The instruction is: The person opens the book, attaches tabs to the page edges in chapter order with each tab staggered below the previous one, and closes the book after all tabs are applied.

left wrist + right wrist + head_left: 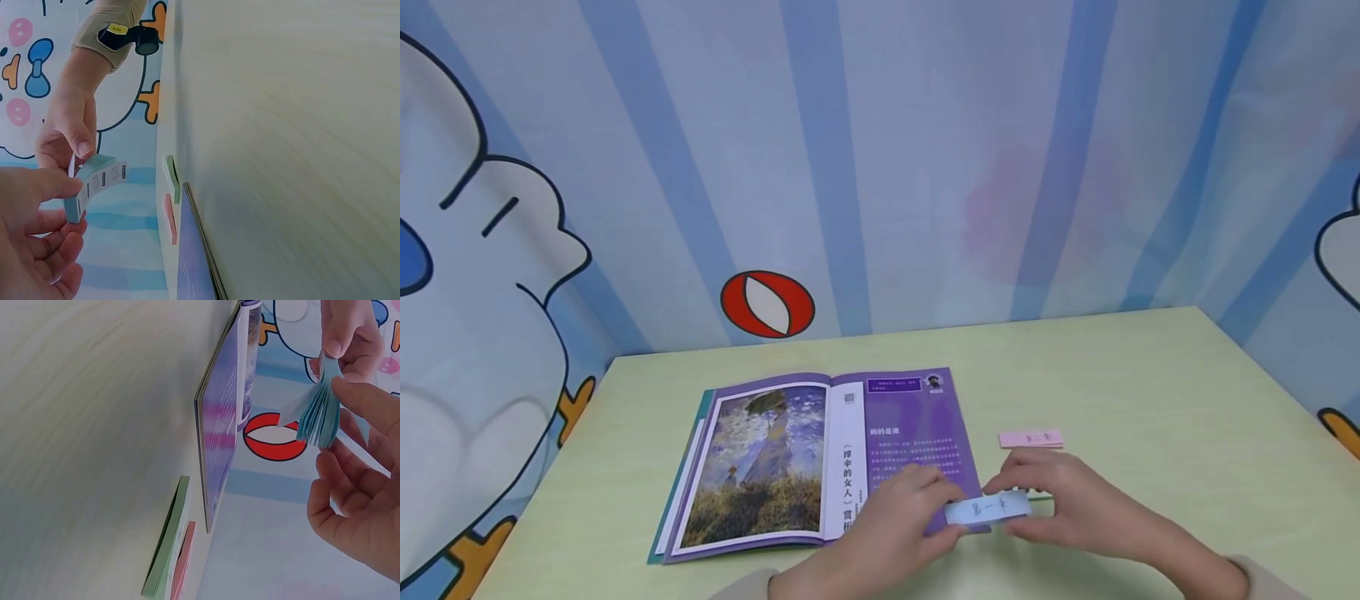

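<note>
Both hands hold a light-blue pad of sticky notes (pixel 988 507), raised over the open book's lower right corner, with handwriting on its top sheet. My left hand (pixel 891 525) pinches the pad's left end between thumb and fingers. At the other end, the thumb and fingers of my right hand (pixel 1075 508) grip it. In the right wrist view the pad's sheets (pixel 319 412) spread like a fan between the hands, one pale sheet standing apart. Printed marks show on the pad's back (pixel 103 182) in the left wrist view.
The open book (pixel 917 450) lies on the pale green table (pixel 1120 383), a painting on its left page and purple on its right. A pink sticky-note pad (pixel 1032 438) lies beyond my right hand. A green pad (pixel 167 540) lies beside it, mostly hidden in the head view.
</note>
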{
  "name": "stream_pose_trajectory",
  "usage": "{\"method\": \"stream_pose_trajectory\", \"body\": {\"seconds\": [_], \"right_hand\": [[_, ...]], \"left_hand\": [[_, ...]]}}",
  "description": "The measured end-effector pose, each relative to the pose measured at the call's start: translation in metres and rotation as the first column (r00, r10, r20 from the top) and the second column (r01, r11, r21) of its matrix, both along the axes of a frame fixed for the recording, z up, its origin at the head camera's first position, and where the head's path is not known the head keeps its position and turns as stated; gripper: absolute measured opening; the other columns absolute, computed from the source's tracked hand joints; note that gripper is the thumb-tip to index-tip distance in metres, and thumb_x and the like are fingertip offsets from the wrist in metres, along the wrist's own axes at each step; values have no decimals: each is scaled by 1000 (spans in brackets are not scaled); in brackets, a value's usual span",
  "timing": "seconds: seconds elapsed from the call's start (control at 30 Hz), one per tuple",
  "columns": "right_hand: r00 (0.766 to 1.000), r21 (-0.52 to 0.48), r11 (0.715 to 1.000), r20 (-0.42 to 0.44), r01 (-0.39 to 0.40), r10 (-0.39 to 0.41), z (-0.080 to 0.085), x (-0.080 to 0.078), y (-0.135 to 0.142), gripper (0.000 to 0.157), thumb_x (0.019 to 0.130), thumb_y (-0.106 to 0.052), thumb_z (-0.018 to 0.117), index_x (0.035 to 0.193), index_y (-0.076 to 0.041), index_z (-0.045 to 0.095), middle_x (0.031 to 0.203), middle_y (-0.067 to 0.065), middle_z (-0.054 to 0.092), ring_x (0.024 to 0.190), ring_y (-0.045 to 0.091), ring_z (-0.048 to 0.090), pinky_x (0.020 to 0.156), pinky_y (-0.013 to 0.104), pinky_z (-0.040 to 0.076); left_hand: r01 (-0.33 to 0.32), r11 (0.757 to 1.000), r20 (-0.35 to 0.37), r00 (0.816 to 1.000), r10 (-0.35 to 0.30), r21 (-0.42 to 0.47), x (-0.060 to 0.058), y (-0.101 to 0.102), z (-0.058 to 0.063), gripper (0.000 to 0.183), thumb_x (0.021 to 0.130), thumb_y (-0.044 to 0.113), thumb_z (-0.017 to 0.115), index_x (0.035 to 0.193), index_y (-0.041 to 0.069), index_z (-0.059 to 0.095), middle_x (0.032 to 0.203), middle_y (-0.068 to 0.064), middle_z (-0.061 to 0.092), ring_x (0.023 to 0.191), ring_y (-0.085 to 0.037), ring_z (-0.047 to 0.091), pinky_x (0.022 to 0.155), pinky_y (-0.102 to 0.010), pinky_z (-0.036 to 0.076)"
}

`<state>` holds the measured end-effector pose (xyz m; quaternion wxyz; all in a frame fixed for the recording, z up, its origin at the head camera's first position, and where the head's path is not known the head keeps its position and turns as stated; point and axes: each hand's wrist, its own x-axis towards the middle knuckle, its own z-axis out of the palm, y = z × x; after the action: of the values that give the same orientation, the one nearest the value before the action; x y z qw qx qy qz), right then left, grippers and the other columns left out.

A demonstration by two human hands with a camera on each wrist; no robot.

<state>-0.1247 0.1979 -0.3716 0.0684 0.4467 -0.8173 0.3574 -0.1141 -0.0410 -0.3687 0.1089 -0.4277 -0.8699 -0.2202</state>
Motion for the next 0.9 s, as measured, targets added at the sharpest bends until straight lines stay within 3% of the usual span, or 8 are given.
{"method": "stream_pose_trajectory", "body": {"seconds": [0.17, 0.27, 0.37, 0.43, 0.53, 0.63, 0.67, 0.9], "right_hand": [[998, 0, 998, -9, 60, -60, 2, 3, -2, 27, 75, -11, 77, 98, -23, 68, 92, -15, 58, 81, 3, 53, 65, 25, 48], [990, -10, 993, 71, 122, -121, 4, 5, -3, 16, 81, -12, 73, 95, -20, 69, 85, -16, 58, 75, 2, 52, 61, 23, 47], [961, -19, 985, 226, 171, -162, 7, 7, -3, 8, 87, -13, 66, 93, -14, 71, 80, -14, 59, 69, 3, 51, 57, 22, 46], [916, -27, 981, 365, 192, -169, 9, 7, -2, 11, 89, -14, 63, 95, -9, 71, 82, -9, 63, 70, 3, 54, 60, 22, 49], [798, -33, 971, 577, 237, -175, 11, 6, -1, 18, 91, -15, 61, 99, -2, 70, 89, 1, 67, 73, 9, 58, 63, 25, 51], [702, -45, 956, 689, 290, -181, 12, 6, -2, 22, 89, -12, 62, 102, 5, 67, 90, 9, 68, 74, 15, 61, 65, 27, 53], [680, -48, 950, 710, 309, -185, 13, 6, -2, 22, 89, -11, 63, 102, 6, 66, 89, 10, 68, 74, 17, 61, 65, 28, 53], [582, -70, 907, 787, 414, -204, 13, 7, -5, 24, 82, -9, 70, 97, 10, 65, 81, 11, 67, 72, 21, 65, 67, 33, 55]], "left_hand": [[-11, 1000, -20, 1000, 11, 4, -1, -2, -2, 20, 80, 23, 73, 96, 12, 68, 87, 5, 60, 79, -6, 53, 73, -15, 42], [-23, 1000, -34, 999, 23, 1, -2, -3, -3, 21, 80, 24, 73, 96, 12, 68, 86, 5, 60, 79, -7, 53, 73, -16, 42], [-34, 999, -34, 999, 35, 3, -3, -3, -5, 21, 80, 25, 73, 96, 12, 68, 86, 5, 60, 78, -7, 53, 72, -17, 42], [-38, 999, -26, 999, 39, 7, -4, -3, -5, 21, 79, 25, 73, 95, 12, 68, 86, 5, 60, 78, -7, 53, 72, -17, 42], [-43, 999, -11, 999, 43, 7, -3, -3, -5, 21, 79, 24, 73, 96, 12, 68, 86, 5, 61, 78, -7, 53, 72, -17, 42], [-44, 999, 0, 999, 44, 5, -3, -3, -5, 21, 80, 24, 73, 96, 12, 68, 86, 6, 61, 78, -6, 52, 72, -16, 42], [-45, 999, 0, 999, 45, 4, -3, -2, -5, 21, 80, 24, 73, 96, 12, 68, 86, 5, 61, 78, -6, 52, 72, -16, 42], [-53, 998, -2, 999, 53, 18, -3, -2, -4, 21, 79, 23, 74, 95, 11, 68, 85, 5, 60, 77, -7, 52, 72, -17, 42]]}}
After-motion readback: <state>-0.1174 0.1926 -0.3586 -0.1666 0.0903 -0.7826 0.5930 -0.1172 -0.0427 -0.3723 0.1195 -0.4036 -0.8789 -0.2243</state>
